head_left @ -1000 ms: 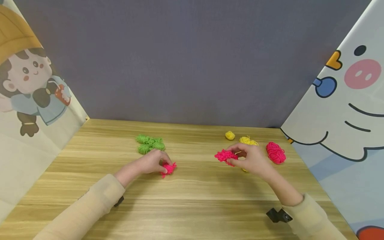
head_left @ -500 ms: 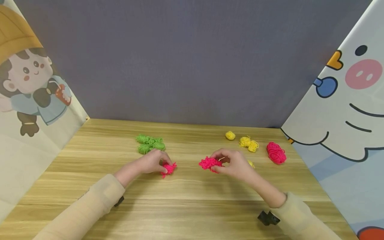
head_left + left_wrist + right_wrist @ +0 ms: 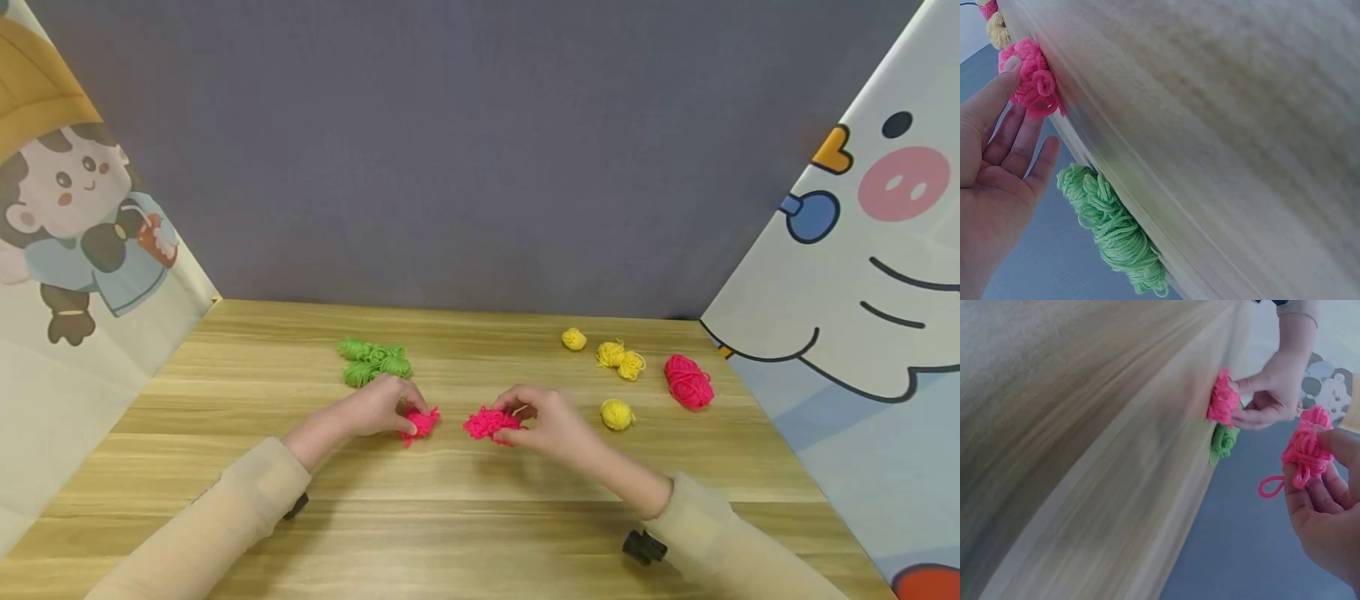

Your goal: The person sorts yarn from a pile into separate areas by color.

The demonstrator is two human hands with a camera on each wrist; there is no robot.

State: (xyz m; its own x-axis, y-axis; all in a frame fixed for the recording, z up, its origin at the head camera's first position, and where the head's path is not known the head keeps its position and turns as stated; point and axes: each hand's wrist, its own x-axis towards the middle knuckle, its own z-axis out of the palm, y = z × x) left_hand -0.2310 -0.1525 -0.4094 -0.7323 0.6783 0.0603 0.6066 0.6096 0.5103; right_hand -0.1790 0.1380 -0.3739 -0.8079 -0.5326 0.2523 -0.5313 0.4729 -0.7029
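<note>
Two pinches just below frame center, lol: our left hand (image 3: 381, 407) has its fingers pinching one pink yarn clump (image 3: 426, 423), our right hand (image 3: 551, 423) likewise pinches a second pink clump (image 3: 482, 423).

Inscriptions and markings: no text, label, brand, number or sign can be read in the head view or in either wrist view.
</note>
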